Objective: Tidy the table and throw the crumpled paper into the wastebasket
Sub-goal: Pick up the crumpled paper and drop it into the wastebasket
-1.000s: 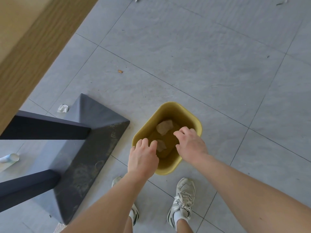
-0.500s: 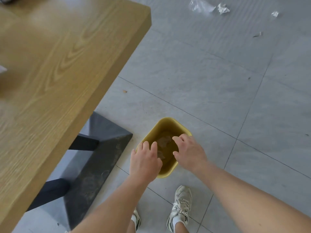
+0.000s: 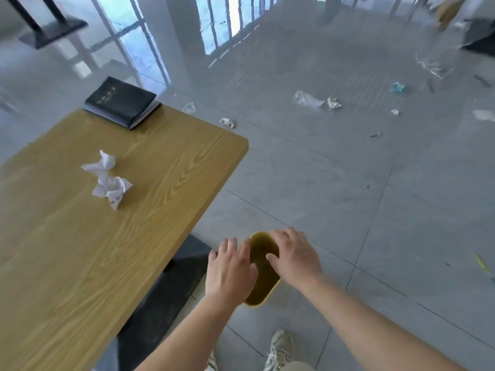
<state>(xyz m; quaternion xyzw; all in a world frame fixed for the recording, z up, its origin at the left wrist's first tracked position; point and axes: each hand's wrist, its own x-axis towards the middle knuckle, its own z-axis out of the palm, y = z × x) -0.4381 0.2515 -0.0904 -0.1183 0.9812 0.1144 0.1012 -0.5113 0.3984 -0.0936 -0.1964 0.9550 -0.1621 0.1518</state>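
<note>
The left grip point(image 3: 230, 271) and right grip point(image 3: 294, 257) hover, fingers loosely spread and holding nothing, over the yellow wastebasket point(image 3: 261, 301) on the floor, while two wads of crumpled paper point(image 3: 112, 189) lie close together on the wooden surface point(image 3: 160, 196), a black book point(image 3: 120, 101) at its far corner

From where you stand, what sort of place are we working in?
Probably a large, bare indoor hall or canteen, not a home: a wide grey tiled floor strewn with litter, a wooden table on a black pedestal, and another black table base farther off.
</note>
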